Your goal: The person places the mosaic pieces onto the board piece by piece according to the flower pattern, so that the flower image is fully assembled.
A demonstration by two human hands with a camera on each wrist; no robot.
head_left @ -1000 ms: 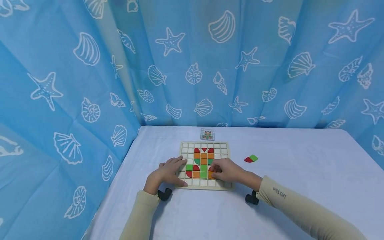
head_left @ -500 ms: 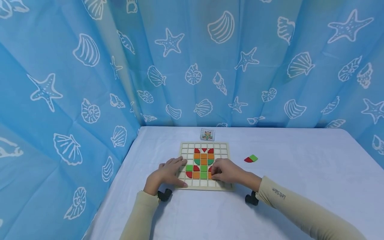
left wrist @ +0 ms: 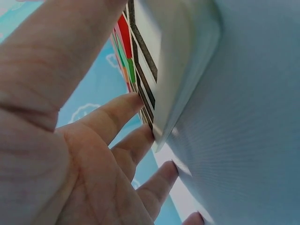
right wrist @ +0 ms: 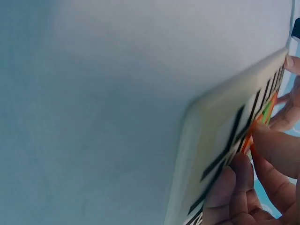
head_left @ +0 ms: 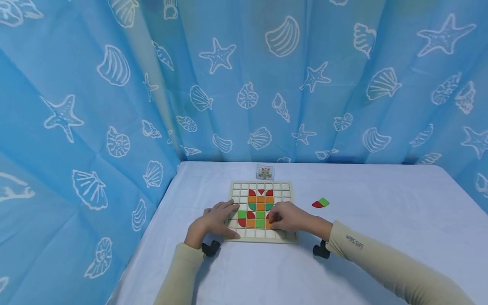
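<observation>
A pale gridded board (head_left: 259,240) lies on the table with red, orange and green tiles set in its squares. My left hand (head_left: 215,221) rests on the board's left side, fingers spread; in the left wrist view some fingertips (left wrist: 133,99) touch its edge. Over the lower right of the pattern is my right hand (head_left: 288,216), thumb and forefinger pinching an orange tile (right wrist: 247,142) at the board's surface. Its other fingers are curled against the board. A red tile (head_left: 268,216) just above is partly hidden by this hand.
A small card with a printed coloured pattern (head_left: 265,172) lies behind the board. To the board's right, a loose red tile (head_left: 317,204) and a loose green tile (head_left: 324,202) touch each other on the white cloth (head_left: 373,203). A blue shell-print curtain (head_left: 236,114) hangs behind.
The head view shifts slightly. Both hands keep nearly the same places; the right fingers move only a little at the orange tile.
</observation>
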